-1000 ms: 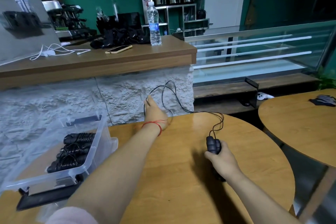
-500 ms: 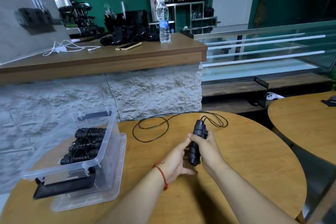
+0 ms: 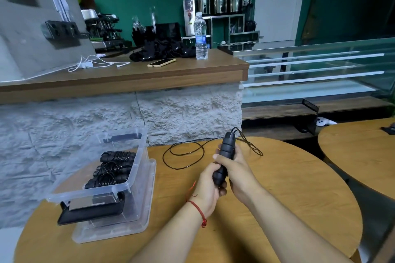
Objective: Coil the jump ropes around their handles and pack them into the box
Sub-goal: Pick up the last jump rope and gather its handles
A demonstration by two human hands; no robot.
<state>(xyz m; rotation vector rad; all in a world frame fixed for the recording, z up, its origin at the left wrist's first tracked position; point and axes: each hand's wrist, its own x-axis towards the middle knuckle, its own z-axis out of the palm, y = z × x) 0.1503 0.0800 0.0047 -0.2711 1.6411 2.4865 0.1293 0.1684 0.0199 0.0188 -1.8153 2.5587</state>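
— Where are the black handles (image 3: 224, 156) now?
— Right of the box (image 3: 142, 157), lifted off the worktop (image 3: 288, 198). The right hand (image 3: 237, 172) grips them around the middle. The left hand (image 3: 210, 191) now curls round their lower end; half a second ago its fingers lay straighter beneath them.
— And the rope (image 3: 184, 157)?
— Its loose loop lies on the worktop between the box and the hands, uncoiled as before. A smaller loop trails from the handles' top, on the side away from the box.
— Inside the box?
— Three coiled jump ropes (image 3: 113, 170), unmoved.
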